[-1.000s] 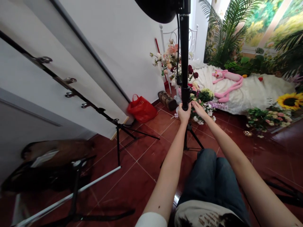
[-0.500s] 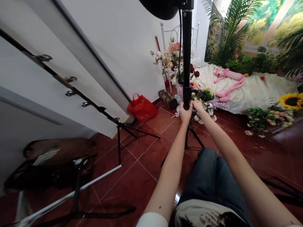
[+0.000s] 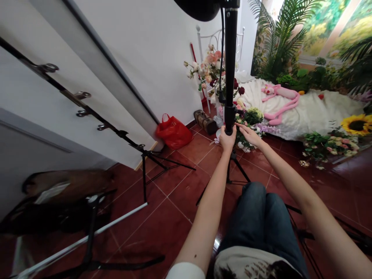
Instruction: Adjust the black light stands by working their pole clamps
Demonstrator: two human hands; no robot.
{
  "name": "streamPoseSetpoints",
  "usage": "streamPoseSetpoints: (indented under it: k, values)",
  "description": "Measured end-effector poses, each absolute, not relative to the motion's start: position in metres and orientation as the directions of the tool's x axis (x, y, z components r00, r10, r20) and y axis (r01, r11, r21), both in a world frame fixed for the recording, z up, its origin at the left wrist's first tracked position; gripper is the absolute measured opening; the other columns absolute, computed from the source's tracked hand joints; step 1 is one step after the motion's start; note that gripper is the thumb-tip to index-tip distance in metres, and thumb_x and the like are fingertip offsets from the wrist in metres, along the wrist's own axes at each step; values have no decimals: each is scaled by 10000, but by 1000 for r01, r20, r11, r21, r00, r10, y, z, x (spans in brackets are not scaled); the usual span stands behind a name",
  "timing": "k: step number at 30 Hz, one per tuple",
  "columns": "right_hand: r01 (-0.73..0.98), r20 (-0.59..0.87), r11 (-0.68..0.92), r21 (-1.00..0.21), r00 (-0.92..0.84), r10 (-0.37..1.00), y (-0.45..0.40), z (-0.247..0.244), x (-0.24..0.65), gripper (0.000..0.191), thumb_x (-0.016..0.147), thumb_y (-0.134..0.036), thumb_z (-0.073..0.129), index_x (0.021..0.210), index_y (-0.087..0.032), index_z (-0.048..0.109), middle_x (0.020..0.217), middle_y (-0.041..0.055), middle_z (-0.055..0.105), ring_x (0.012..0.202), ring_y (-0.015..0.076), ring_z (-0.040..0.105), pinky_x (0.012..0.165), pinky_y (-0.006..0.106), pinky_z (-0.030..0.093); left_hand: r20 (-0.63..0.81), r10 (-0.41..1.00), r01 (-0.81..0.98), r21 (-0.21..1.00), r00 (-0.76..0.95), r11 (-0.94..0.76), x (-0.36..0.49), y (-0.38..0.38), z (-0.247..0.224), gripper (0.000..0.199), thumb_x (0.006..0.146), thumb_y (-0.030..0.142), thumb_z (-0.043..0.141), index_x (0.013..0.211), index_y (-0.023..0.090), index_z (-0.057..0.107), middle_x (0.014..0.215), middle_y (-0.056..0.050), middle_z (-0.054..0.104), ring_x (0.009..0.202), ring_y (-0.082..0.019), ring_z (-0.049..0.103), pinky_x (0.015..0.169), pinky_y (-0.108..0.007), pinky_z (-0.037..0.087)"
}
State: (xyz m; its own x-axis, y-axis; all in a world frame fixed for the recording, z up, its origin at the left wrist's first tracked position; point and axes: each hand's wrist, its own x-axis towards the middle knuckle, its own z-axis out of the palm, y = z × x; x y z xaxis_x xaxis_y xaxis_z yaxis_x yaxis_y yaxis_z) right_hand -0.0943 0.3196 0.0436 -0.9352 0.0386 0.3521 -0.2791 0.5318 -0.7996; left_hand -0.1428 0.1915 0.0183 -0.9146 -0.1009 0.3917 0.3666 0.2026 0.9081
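My left hand (image 3: 227, 139) is wrapped around the lower end of a black light-stand pole (image 3: 230, 69), which rises to a dark softbox (image 3: 197, 7) at the top edge. My right hand (image 3: 248, 135) sits just right of the pole, fingers stretched flat toward it and holding nothing. Artificial flowers (image 3: 247, 141) lie on the floor behind both hands. The stand's tripod legs (image 3: 238, 168) spread out on the tiles below my hands.
A red plastic bag (image 3: 173, 132) and a brown box (image 3: 205, 121) stand by the wall. A pink plush toy (image 3: 279, 99) lies on white fabric (image 3: 314, 116) beside a sunflower (image 3: 357, 124). Another tripod stand (image 3: 144, 162) holds a white backdrop panel (image 3: 87, 77).
My right hand has slid to the right, away from the pole, and its fingers have straightened. My left hand stays on the pole.
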Motion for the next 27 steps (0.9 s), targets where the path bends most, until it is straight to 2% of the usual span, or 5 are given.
streamPoseSetpoints:
  k: [5,13,17,22,27]
  values:
    - [-243,278,514,-823,-961,-9,322,39,-101,635,968,-603,429,1455,-214,547,1536,65,488,1476,240,392,1266,439,222,396,-86,375,906,-914,196,-143,190,20,358,810,570,656,828,227,558,724,-16,656,703,-172,645,665,-252,472]
    - [-264,311,497,-827,-950,14,327,27,-110,630,947,-650,450,1401,-238,596,1491,68,539,1448,247,429,1253,441,259,391,-87,370,909,-916,192,-142,189,21,360,806,571,658,795,232,540,716,-15,647,702,-171,641,670,-257,481]
    - [-251,301,470,-846,-953,33,327,16,-115,623,955,-647,424,1418,-256,569,1491,67,531,1419,245,451,1202,444,354,401,-88,379,904,-912,195,-142,189,21,362,820,572,644,789,229,531,723,-17,647,715,-172,639,685,-262,488]
    - [-214,309,415,-884,-934,177,315,-1,-123,618,968,-655,366,1403,-254,545,1501,96,479,1357,237,491,1070,407,494,408,-91,386,903,-908,190,-144,190,18,371,821,575,646,801,223,531,732,-23,648,710,-173,638,670,-264,483]
    - [-130,236,327,-936,-920,311,301,-1,-134,589,970,-684,316,1227,-234,597,1239,119,615,1131,210,615,926,361,565,412,-107,388,901,-905,194,-146,192,15,385,834,590,628,813,215,548,744,-29,658,695,-162,632,662,-257,474]
